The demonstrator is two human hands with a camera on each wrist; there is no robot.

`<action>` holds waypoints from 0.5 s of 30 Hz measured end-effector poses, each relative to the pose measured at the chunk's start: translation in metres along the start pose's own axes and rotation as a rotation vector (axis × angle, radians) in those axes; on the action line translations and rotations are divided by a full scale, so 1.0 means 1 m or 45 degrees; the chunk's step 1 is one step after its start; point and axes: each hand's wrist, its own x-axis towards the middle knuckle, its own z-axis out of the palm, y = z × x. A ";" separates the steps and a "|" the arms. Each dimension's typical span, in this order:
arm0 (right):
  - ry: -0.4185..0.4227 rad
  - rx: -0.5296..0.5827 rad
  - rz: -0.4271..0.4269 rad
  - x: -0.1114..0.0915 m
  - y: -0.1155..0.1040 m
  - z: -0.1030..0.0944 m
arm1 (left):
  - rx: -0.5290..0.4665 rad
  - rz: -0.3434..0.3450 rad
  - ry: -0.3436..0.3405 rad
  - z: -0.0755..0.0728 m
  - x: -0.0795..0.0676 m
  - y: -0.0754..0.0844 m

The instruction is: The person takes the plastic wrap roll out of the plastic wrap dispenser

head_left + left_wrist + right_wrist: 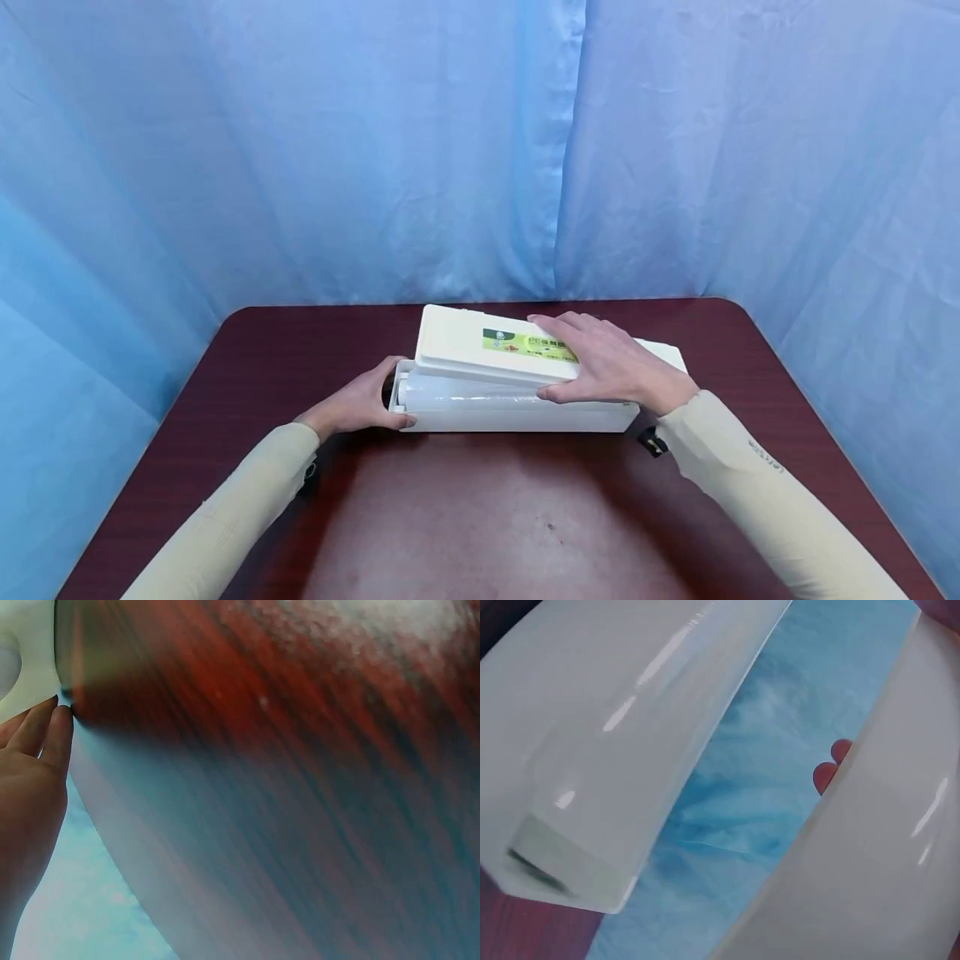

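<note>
A long white plastic cling film box (517,421) lies across the table with its top off, and a roll of clear cling film (468,394) sits inside. My left hand (358,406) grips the box's left end, thumb at the front and fingers behind. In the left wrist view, that hand's fingertips (58,720) meet the white end wall (37,652). The white lid (450,335), with a green and yellow label, is tilted above the box in my right hand (611,367). Two fingertips (825,778) curl over the lid's edge in the right wrist view.
The dark red-brown table (495,517) has rounded far corners. Light blue curtains (420,150) hang behind it and along both sides. A small black object (652,442) shows beneath the right wrist.
</note>
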 end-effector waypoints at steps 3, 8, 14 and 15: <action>-0.007 0.015 0.069 -0.006 0.005 0.004 | -0.012 -0.005 -0.010 0.002 0.000 0.002; 0.017 0.008 0.191 -0.018 0.013 0.010 | -0.003 -0.037 -0.040 0.004 0.001 0.005; 0.053 -0.039 0.247 -0.031 0.022 0.016 | 0.026 -0.068 -0.034 0.005 -0.001 0.006; 0.059 -0.041 0.250 -0.033 0.023 0.016 | 0.019 -0.070 -0.034 0.005 -0.002 0.007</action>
